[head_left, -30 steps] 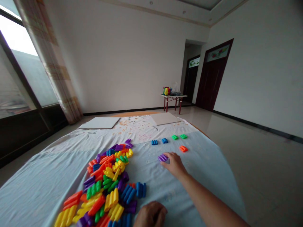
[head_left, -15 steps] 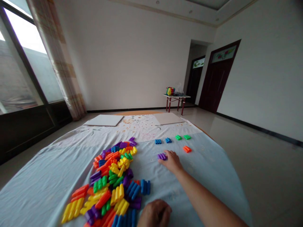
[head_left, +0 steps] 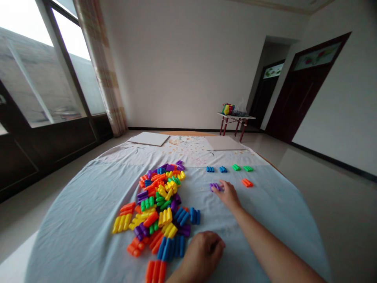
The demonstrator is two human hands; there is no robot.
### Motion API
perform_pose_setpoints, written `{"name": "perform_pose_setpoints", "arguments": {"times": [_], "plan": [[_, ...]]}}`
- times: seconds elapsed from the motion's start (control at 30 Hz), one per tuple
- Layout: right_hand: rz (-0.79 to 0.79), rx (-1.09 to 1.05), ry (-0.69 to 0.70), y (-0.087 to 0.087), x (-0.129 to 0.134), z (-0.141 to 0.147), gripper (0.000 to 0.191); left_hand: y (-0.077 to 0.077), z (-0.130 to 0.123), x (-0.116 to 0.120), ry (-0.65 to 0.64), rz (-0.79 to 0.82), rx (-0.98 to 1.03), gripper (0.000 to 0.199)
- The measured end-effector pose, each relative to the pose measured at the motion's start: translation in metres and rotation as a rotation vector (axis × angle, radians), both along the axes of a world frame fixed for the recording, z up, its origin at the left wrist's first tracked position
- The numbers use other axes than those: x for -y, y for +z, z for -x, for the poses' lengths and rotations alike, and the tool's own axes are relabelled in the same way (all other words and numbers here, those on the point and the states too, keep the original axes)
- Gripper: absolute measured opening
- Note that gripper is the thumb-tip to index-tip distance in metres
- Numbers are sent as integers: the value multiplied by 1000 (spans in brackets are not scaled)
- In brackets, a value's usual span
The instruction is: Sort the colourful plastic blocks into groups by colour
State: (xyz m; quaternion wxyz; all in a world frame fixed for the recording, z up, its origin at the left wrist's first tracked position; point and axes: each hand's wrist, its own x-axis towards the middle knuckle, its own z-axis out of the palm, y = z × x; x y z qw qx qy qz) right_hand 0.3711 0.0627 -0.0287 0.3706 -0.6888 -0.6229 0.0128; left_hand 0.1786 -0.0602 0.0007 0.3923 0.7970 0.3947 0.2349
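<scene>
My right hand [head_left: 230,195] reaches over the cloth with its thumb and fingers round a purple ridged block [head_left: 215,187]. Curled near the front edge, my left hand [head_left: 204,253] rests beside the pile; its fingers are folded and nothing shows in them. A heap of purple, orange, yellow, green and blue blocks [head_left: 165,216] lies to the left. Beyond my right hand sit two blue blocks [head_left: 223,169] and two green blocks [head_left: 247,168] in a row, with an orange block [head_left: 247,182] nearer on the right.
A light blue cloth [head_left: 79,204] covers the table. At its far side lie a white board [head_left: 149,138] and a beige board [head_left: 225,143]. A small table [head_left: 235,115] by the wall holds a colourful bag [head_left: 227,109] and a clear plastic bag.
The camera view has turned left and shifted, so the table and blocks appear further right. My right hand remains at the purple block; my left hand shows more fully.
</scene>
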Motion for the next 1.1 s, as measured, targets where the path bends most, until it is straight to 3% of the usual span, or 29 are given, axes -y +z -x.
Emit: {"name": "perform_pose_setpoints", "arguments": {"times": [0.13, 0.3, 0.4, 0.67, 0.83, 1.0, 1.1], "plan": [[-109, -121, 211, 17, 16, 14, 33, 4, 0, 3, -3, 3, 25, 22], [55, -125, 641, 47, 59, 60, 18, 13, 0, 11, -98, -18, 22, 23], [88, -63, 790, 55, 72, 79, 14, 16, 2, 15, -189, 44, -10, 28], [44, 90, 915, 65, 48, 113, 25, 10, 3, 16, -237, 139, 82, 26], [128, 204, 936, 59, 39, 139, 43, 17, 4, 14, -289, 240, 287, 5], [177, 186, 779, 56, 35, 114, 36, 18, 8, 13, -201, 216, 119, 21], [201, 196, 743, 54, 32, 88, 28, 18, 9, 14, -185, 172, 90, 17]]}}
